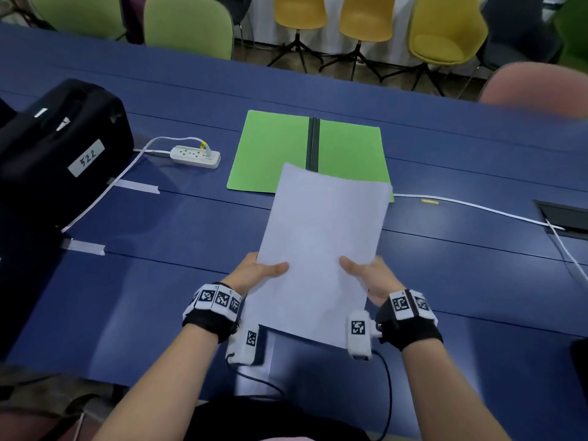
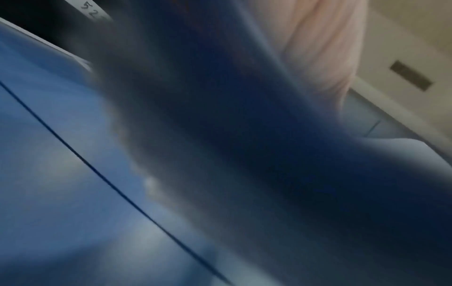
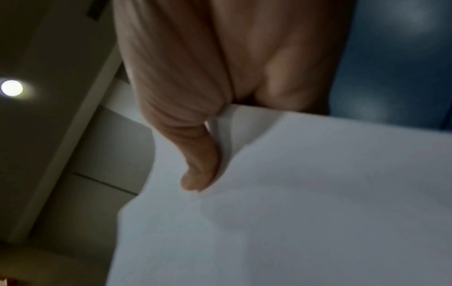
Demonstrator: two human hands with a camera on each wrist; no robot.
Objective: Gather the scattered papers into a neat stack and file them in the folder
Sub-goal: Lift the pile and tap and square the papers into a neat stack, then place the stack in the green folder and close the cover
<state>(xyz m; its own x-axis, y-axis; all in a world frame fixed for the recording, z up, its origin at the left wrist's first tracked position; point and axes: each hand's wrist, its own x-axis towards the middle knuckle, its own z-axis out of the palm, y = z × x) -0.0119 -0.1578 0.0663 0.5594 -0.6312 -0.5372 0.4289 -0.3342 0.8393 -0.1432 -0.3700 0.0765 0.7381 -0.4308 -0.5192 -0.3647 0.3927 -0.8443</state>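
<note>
A stack of white papers is held above the blue table, tilted away from me. My left hand pinches its left edge, thumb on top. My right hand pinches the right edge the same way; in the right wrist view the thumb lies on the paper stack. An open green folder with a dark spine clip lies flat beyond the stack, whose far end overlaps the folder's near edge. The left wrist view is blurred and shows mostly the table.
A black bag with a white label sits at the left. A white power strip and its cable lie left of the folder. Another white cable runs right to a table cable hatch. Chairs stand beyond the table's far edge.
</note>
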